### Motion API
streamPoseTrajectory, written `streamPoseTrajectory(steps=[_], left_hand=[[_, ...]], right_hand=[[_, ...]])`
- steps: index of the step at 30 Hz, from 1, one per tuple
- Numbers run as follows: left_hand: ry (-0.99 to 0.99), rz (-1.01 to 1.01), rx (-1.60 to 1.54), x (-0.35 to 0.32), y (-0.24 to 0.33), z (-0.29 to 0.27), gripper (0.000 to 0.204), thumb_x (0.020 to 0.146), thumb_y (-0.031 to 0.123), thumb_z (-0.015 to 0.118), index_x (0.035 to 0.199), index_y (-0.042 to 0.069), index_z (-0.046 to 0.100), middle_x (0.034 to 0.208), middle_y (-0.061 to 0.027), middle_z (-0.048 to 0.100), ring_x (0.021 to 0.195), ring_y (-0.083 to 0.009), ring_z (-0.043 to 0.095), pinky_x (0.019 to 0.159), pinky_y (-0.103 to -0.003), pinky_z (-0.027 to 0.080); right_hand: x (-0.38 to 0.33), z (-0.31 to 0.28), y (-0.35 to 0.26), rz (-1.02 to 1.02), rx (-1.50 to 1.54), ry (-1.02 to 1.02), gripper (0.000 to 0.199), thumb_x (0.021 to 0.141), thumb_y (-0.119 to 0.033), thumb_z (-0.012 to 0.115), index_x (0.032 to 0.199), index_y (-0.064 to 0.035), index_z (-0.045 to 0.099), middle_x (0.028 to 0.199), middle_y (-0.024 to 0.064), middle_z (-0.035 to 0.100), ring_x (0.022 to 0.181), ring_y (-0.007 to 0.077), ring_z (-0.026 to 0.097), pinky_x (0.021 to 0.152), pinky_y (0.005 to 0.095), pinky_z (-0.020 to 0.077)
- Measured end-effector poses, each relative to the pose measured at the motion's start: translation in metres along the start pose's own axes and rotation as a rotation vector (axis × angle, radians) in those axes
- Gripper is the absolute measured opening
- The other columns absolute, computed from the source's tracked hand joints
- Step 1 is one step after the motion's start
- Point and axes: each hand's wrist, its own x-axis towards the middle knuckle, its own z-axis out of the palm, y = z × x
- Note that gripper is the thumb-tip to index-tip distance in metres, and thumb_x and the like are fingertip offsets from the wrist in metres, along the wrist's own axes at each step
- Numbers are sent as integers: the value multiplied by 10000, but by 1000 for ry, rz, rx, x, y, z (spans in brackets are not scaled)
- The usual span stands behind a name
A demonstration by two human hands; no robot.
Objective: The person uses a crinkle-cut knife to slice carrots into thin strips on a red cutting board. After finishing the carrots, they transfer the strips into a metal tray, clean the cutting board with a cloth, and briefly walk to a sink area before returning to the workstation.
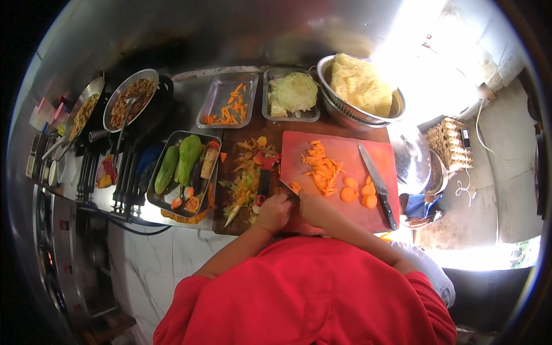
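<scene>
My left hand (pixel 274 213) is closed at the near left edge of the red cutting board (pixel 356 149). My right hand (pixel 314 210) is closed beside it, low on the board. Between them shows a thin dark edge with some carrot sticks next to it; what the fingers hold is hidden. Beyond my right hand lies a heap of carrot sticks (pixel 321 167). Carrot slices (pixel 348 194) rest to its right, near a large black-handled knife (pixel 378 187). Left of the board, a black-handled tool (pixel 264 183) lies on vegetable peelings (pixel 244 187).
A metal tray (pixel 150 194) at left holds green vegetables. Behind stand a tray of carrot sticks (pixel 208 103), a tray with cut cabbage (pixel 294 92) and a colander (pixel 328 95) of pale noodles. Pans of cooked food (pixel 154 75) sit on the stove at far left. An egg carton stack (pixel 448 144) is right.
</scene>
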Motion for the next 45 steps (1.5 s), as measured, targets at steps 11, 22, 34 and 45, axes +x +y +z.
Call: streamPoseTrajectory(steps=[11,22,34,45], left_hand=[[51,26,-4,4,2,-3,158,699,65,556,847,79,608,787,-85,526,725,-277,550,621,-368,467],[59,-18,-9,7,9,-1,186,693,33,584,874,59,613,873,-103,566,783,-297,566,676,-361,477],[-133,-142,72,72,22,15,189,743,94,624,925,46,605,926,-124,547,861,-310,554,747,-390,461],[-99,-43,126,151,60,51,175,765,130,591,926,65,608,945,-118,558,880,-304,561,748,-382,470]], right_hand=[[-12,-23,-19,221,223,-80,176,793,-86,443,928,10,504,772,252,619,731,399,625,630,485,484],[5,2,16,114,406,100,263,784,-134,510,1013,-6,533,769,236,616,714,399,613,625,476,477],[-148,-106,135,400,632,663,192,863,-145,516,971,12,491,752,224,579,710,383,593,636,398,449],[-197,-114,158,539,659,575,184,862,-139,517,968,8,482,778,244,575,743,408,586,644,407,446]])
